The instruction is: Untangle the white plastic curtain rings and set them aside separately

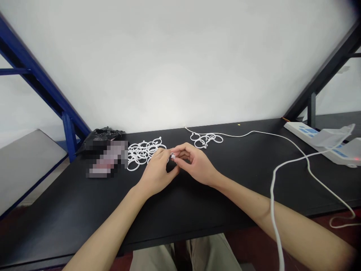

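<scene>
Right grip [199, 164] fingertip-tight on a white piece [173, 155], partly hidden; left grip [156, 172] unclear

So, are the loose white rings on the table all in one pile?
No, a larger pile lies by the left hand, while a smaller pile lies apart, beyond the right hand.

The white rings [133, 170] look like smooth plastic. Beneath them the black tabletop [220, 210] is smooth, with a faint satin sheen. At far left, a crinkled, glossy bag [105, 132] looks like thin plastic; the blue frame [34, 67] resembles painted metal. The far wall [169, 75] appears matt, the near trousers [211, 252] soft cloth.
</scene>
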`<state>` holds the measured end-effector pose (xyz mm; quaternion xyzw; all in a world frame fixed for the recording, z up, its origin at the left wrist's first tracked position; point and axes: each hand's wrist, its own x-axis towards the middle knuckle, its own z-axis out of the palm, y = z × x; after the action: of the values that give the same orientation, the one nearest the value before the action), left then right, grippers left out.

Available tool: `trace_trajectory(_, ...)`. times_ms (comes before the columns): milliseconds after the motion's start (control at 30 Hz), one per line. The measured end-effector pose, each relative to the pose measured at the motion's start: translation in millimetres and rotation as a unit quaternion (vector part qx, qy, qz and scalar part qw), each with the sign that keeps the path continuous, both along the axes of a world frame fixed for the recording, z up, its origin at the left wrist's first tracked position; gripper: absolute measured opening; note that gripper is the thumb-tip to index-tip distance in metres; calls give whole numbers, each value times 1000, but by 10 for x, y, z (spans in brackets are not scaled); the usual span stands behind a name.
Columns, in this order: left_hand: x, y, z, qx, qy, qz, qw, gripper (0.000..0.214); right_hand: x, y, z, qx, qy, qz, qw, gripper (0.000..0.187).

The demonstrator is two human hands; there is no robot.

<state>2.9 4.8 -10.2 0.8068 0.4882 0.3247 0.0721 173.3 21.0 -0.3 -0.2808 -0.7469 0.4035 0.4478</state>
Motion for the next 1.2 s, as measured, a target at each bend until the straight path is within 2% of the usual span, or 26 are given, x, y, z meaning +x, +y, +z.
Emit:
trace_trajectory(133, -3, 1, 1, 13, 7, -6, 1000, 16, 29, 9, 13, 118, -72, -57, 989, 22)
trace_trajectory(267, -10, 5, -7, 13, 2, -5, 1000, 28, 64, 12, 27, 167, -122, -54, 977, 22)
trace_trajectory(367, -12, 2, -29, -3, 10, 4, 1000, 43, 77, 19, 34, 167, -147, -24, 975, 25)
trace_trajectory(500, -9, -7, -47, -14, 19, 13, 1000, 59, 68, 37, 26, 169, -159, -20, 973, 15)
trace_trajectory(767, -8, -10, 4, 25, 15, 16, 999, 39, 78, 91, 2, 152, -126, -83, 977, 5)
trace_trajectory(900, -22, -6, 6, 38, 10, 14, 999, 36, 86, 103, 7, 135, -125, -107, 977, 9)
trace_trajectory(1200, -35, -38, 67, 4, 4, -6, 1000, 30, 94, 94, 51, 92, -123, -101, 983, 17)
